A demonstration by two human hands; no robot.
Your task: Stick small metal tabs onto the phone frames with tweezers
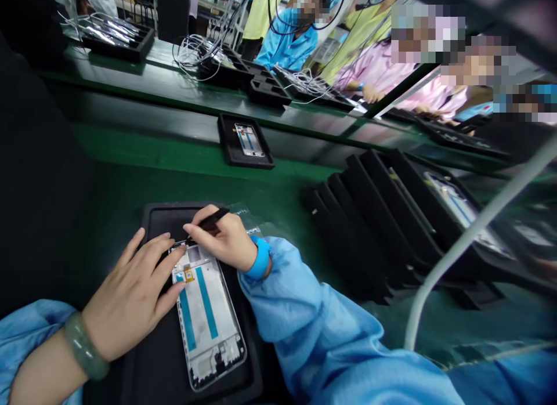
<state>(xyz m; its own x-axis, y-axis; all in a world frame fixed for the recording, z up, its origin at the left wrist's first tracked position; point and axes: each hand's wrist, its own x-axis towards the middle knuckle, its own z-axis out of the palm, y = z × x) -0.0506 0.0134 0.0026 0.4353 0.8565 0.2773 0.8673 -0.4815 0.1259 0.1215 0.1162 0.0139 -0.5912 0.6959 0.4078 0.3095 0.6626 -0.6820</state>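
A phone frame [213,318] with two blue strips and a small orange flex piece lies in a black tray [152,358]. My left hand [134,289] rests with spread fingers on the frame's upper left edge. Closed round a black pen-like tool [213,219], my right hand [226,239] is over the frame's top end. The tool's tip is hard to make out between the hands. Clear film [248,216] lies just beyond my right hand.
Another phone frame [250,141] sits in a small black tray ahead. Stacked black trays [374,219] stand at right, behind a pale curved tube [461,248]. Cables [195,54] and trays line the shelf; several people are beyond it.
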